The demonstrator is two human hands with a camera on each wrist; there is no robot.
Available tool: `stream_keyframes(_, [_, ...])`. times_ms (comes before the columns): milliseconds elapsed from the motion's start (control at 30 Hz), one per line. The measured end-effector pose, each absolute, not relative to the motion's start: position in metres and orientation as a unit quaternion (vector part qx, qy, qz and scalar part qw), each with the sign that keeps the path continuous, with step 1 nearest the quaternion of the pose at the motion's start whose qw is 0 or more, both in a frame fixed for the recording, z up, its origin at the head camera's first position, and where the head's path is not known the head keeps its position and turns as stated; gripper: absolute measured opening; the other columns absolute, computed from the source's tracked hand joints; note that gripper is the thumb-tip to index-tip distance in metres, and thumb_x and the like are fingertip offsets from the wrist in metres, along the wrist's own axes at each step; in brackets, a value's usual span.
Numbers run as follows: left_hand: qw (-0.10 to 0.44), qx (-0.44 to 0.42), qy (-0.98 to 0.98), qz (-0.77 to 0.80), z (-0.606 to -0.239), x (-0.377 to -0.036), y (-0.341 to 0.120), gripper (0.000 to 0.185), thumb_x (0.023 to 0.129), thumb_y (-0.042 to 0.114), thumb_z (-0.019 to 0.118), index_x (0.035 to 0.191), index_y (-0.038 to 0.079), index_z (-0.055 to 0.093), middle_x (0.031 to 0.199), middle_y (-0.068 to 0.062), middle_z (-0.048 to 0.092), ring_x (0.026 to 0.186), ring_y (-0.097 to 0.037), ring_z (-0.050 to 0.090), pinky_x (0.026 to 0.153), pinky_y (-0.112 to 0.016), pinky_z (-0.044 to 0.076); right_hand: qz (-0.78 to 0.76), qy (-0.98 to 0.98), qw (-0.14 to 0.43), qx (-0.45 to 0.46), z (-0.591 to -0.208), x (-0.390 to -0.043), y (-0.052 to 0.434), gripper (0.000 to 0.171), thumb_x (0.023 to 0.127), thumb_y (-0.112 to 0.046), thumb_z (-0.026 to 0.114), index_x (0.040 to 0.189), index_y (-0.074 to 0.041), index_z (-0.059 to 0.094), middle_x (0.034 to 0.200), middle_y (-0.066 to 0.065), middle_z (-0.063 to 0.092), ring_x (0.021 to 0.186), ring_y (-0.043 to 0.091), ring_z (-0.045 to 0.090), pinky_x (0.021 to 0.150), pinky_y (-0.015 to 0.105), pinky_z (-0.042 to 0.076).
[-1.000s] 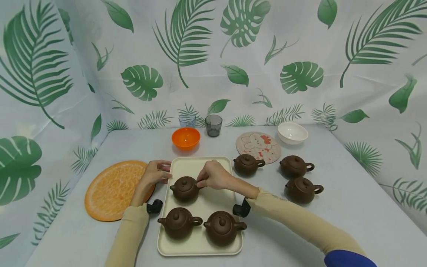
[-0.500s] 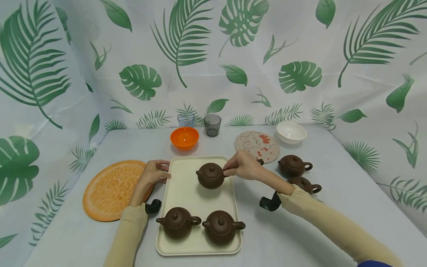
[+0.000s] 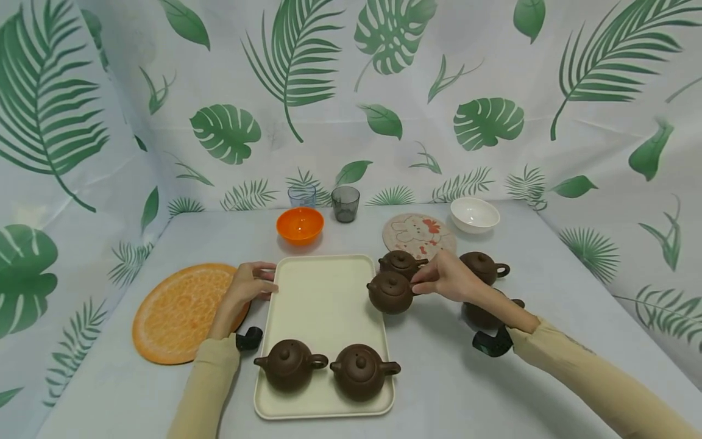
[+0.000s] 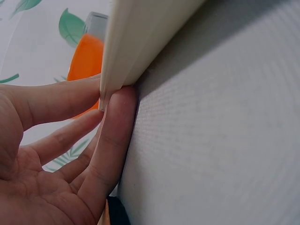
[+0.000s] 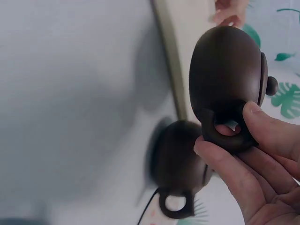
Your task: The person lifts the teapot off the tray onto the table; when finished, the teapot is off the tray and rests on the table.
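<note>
My right hand (image 3: 439, 281) pinches the handle of a brown clay teapot (image 3: 390, 292) and holds it in the air over the right rim of the cream tray (image 3: 323, 299). In the right wrist view the held teapot (image 5: 227, 84) hangs from my fingers (image 5: 236, 173) by its loop handle. My left hand (image 3: 253, 284) holds the tray's left edge; in the left wrist view its fingers (image 4: 112, 126) press against the tray rim (image 4: 136, 51). Two more teapots (image 3: 290, 364) (image 3: 359, 372) stand at the tray's near end.
Three teapots (image 3: 399, 263) (image 3: 482, 266) (image 3: 479, 315) stand on the table right of the tray. An orange round mat (image 3: 183, 311) lies left. An orange bowl (image 3: 299, 224), two glasses (image 3: 345, 203), a patterned coaster (image 3: 418, 234) and a white bowl (image 3: 474, 214) line the back.
My right hand has lifted the teapot from the tray's middle and carried it right, to the tray's right rim. The left hand has stayed on the tray edge.
</note>
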State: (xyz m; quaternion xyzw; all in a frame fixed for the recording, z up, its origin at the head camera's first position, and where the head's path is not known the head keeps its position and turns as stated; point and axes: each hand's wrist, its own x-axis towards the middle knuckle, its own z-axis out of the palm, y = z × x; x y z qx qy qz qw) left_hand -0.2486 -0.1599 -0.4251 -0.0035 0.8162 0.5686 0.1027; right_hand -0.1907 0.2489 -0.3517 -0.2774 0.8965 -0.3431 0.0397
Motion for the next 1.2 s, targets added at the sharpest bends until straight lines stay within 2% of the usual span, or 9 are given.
stream_keyframes(333, [0.102, -0.003, 0.817, 0.568, -0.426, -0.248, -0.162, 0.053, 0.075, -0.009, 0.068, 0.126, -0.010, 0.054, 0.104, -0.023, 0.060, 0.066, -0.015, 0.063, 0.060, -0.030, 0.059, -0.331, 0.907, 0.050, -0.256, -0.361, -0.188, 0.266, 0.009, 0.078, -0.002, 0.075, 0.086, 0.002, 0.077, 0.077, 0.006, 0.074, 0.068, 0.007, 0.066, 0.055, 0.020, 0.050])
stream_keyframes(533, [0.103, -0.010, 0.819, 0.565, -0.427, -0.247, -0.160, 0.053, 0.074, -0.009, 0.069, 0.126, -0.008, 0.056, 0.106, -0.024, 0.060, 0.068, -0.016, 0.064, 0.061, -0.030, 0.059, -0.324, 0.910, 0.060, -0.250, -0.368, -0.189, 0.269, 0.009, 0.078, -0.002, 0.075, 0.086, 0.002, 0.077, 0.077, 0.006, 0.074, 0.066, 0.003, 0.062, 0.052, 0.019, 0.045])
stream_keyframes(800, [0.102, -0.007, 0.816, 0.570, -0.425, -0.248, -0.159, 0.052, 0.075, -0.008, 0.068, 0.126, -0.008, 0.056, 0.106, -0.024, 0.061, 0.070, -0.015, 0.064, 0.061, -0.031, 0.059, -0.325, 0.911, 0.059, -0.246, -0.371, -0.189, 0.272, 0.009, 0.077, -0.002, 0.076, 0.085, 0.002, 0.077, 0.077, 0.007, 0.074, 0.066, 0.001, 0.062, 0.051, 0.018, 0.045])
stream_keyframes(1200, [0.100, -0.011, 0.822, 0.560, -0.423, -0.247, -0.158, 0.052, 0.075, -0.008, 0.069, 0.126, -0.008, 0.056, 0.108, -0.024, 0.060, 0.070, -0.016, 0.064, 0.062, -0.031, 0.059, -0.337, 0.905, 0.075, -0.247, -0.375, -0.192, 0.273, 0.011, 0.076, 0.000, 0.075, 0.087, 0.004, 0.076, 0.080, 0.008, 0.074, 0.072, 0.007, 0.067, 0.059, 0.020, 0.054])
